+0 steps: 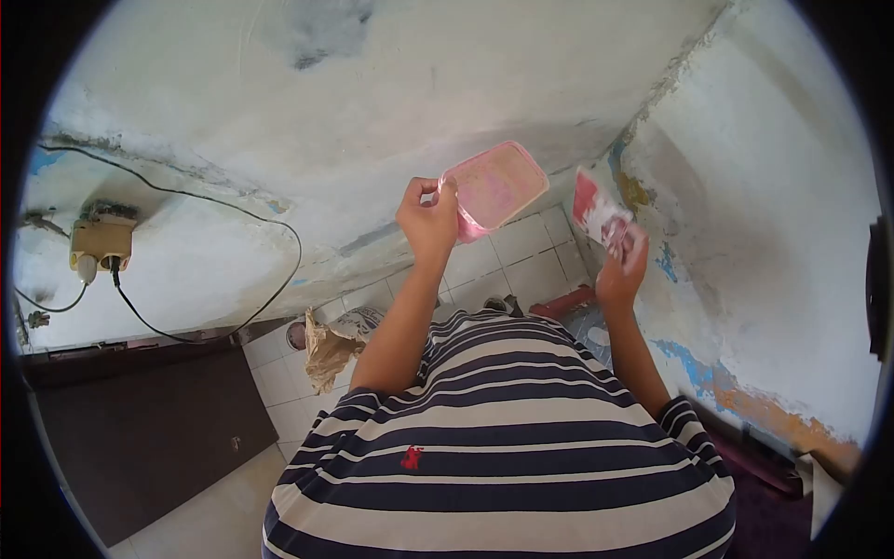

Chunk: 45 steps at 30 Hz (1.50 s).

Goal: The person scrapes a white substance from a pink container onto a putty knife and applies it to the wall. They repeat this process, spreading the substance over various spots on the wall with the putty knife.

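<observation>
My left hand [430, 219] grips the near-left rim of a pink plastic tub [473, 226], thumb over the edge. The tub tilts so that its inside faces me, and a pale pinkish film coats its bottom. To the right, my right hand [622, 270] is closed around a putty knife [587, 198] with a red, white-smeared blade, slightly blurred. The blade points up and away from me, apart from the tub. My fingers hide most of its handle.
Ahead stands a patchy plastered wall [372, 112], meeting a peeling right wall [745, 233] at a corner. A socket box [101, 244] with a looping black cable [300, 244] is at left. Below are a dark panel [158, 447], a torn paper bag [328, 352] and floor tiles [531, 247].
</observation>
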Motion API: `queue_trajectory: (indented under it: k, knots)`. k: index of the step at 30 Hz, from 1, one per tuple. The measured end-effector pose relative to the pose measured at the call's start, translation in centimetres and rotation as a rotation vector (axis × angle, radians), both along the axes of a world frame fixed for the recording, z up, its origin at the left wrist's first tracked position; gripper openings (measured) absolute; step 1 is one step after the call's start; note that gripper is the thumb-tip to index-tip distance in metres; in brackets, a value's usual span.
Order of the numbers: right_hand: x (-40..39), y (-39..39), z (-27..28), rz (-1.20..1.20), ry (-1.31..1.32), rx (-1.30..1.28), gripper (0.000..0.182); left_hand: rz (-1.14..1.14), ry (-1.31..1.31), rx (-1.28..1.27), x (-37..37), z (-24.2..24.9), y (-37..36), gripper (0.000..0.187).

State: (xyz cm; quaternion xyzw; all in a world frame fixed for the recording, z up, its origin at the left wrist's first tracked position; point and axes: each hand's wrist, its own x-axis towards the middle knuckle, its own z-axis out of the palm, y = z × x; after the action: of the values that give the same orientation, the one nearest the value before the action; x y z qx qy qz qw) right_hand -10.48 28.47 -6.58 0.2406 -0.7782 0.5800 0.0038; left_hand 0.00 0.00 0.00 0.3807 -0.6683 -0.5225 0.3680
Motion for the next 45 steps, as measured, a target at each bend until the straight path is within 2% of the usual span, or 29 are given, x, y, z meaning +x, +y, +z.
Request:
queue_trajectory:
  k: [2,3,5,6,8,9,11,15,16,17,20,27,33,35,39,42,44,45]
  knots:
    - [-0.1,-1.9,4.3,-0.194,-0.472,-0.615,0.038,-0.033,0.018,-0.023,0.0,-0.5,1.1,0.023]
    - [-0.9,-3.6,3.2,-0.186,-0.473,-0.669,0.038,-0.039,0.021,-0.077,-0.2,-0.2,0.0,0.023]
    - [-2.0,-1.4,3.1,-0.131,-0.689,-0.853,0.042,-0.057,0.009,-0.045,-0.4,-0.9,2.6,0.021]
    - [-1.7,-3.1,3.1,-0.118,-0.698,-0.89,0.042,-0.055,0.004,-0.084,-0.1,-0.6,1.4,0.021]
    - [-1.5,-2.6,4.5,-0.192,-0.547,-0.7,0.038,-0.044,-0.026,-0.053,-0.1,-1.2,2.3,0.024]
    - [-1.5,-3.0,4.5,-0.186,-0.556,-0.711,0.038,-0.038,-0.032,-0.066,0.2,-0.9,1.8,0.024]
    - [-1.9,-2.6,4.8,-0.137,0.15,0.021,0.035,-0.056,-0.077,-0.12,0.6,-0.7,1.8,0.023]
    - [-2.4,-3.8,9.5,0.03,0.318,0.202,0.036,-0.134,0.051,-0.307,1.2,-1.3,1.7,0.024]
    - [-2.9,-4.0,10.1,0.123,0.358,0.311,0.039,-0.148,0.092,-0.444,1.2,-1.1,1.7,0.026]
    - [-3.3,-4.2,10.4,0.217,0.398,0.422,0.043,-0.161,0.134,-0.58,1.2,-0.9,1.8,0.028]
    - [-4.1,-5.1,9.9,0.289,0.556,0.476,0.044,-0.159,0.144,-0.647,1.3,-0.2,2.2,0.031]
    - [-3.0,-6.5,10.6,0.416,0.486,0.558,0.042,-0.119,0.117,-0.586,1.7,-0.2,2.4,0.027]
    - [-1.9,-7.3,10.7,0.549,0.323,0.556,0.04,-0.129,0.047,-0.495,1.6,-0.3,3.1,0.023]
    - [-1.8,-7.6,10.4,0.529,0.096,0.544,0.037,-0.157,-0.059,-0.467,1.5,-1.0,3.2,0.026]
    - [-2.5,-8.1,9.9,0.554,-0.016,0.561,0.037,-0.169,-0.108,-0.445,1.2,-2.1,3.7,0.027]
    - [-3.5,-8.3,8.0,0.626,-0.087,0.474,0.039,-0.173,-0.176,-0.43,1.1,-2.8,3.9,0.03]
    - [-4.4,-8.5,6.6,0.673,-0.372,0.481,0.039,-0.208,-0.224,-0.411,1.1,-3.2,4.2,0.033]
    - [-4.7,-8.6,5.7,0.672,-0.376,0.479,0.039,-0.211,-0.229,-0.412,1.1,-3.4,4.3,0.033]
